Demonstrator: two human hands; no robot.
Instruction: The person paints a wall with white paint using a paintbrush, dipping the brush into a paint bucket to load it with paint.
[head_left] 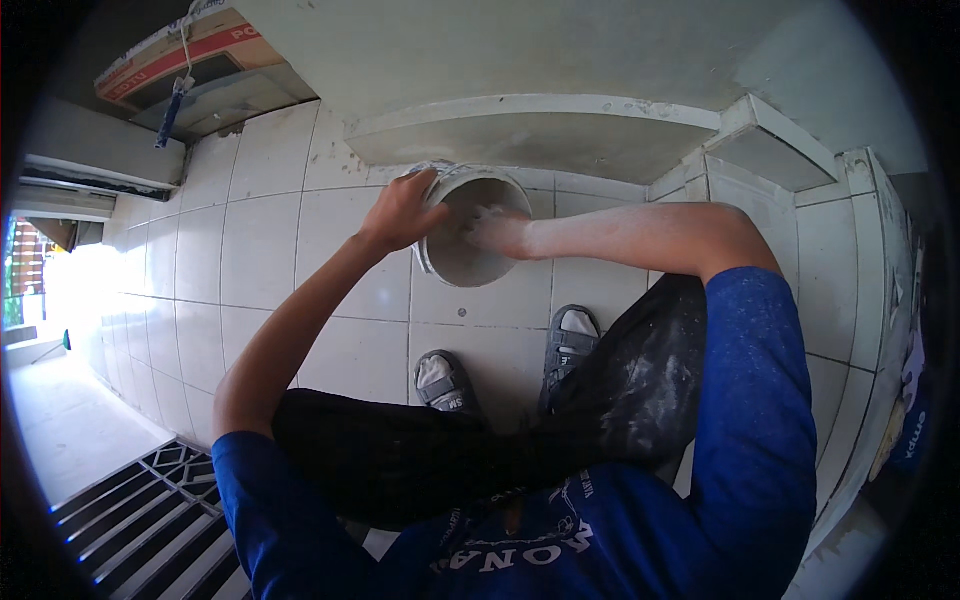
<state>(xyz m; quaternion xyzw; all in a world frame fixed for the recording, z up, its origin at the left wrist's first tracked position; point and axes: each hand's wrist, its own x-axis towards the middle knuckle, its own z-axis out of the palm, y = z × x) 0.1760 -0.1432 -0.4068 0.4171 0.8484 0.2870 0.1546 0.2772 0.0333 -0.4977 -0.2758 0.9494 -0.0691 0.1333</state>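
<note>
Bucket (pixel 460 268) on the tiled floor (pixel 265 240), our left hand (pixel 398 212) on its rim and our right hand (pixel 503 235) inside it
We have the bucket standing in front of our sandals (pixel 452 384), its open mouth turned up toward us; our left hand is clamped on the bucket's left rim, the thumb reaching over the edge, while our right hand dips in from the right side, dusted with pale powder (pixel 495 222), and its fingers are too blurred for us to tell whether they are apart, together or closed on something. Just beyond the bucket we see a low pale ledge (pixel 540 138) along the wall (pixel 560 45); well to the bucket's left, a cardboard box (pixel 215 45) and a blue-handled tool (pixel 172 115); nearer to us than the bucket, our dark trousers (pixel 640 370) carry white smudges
</note>
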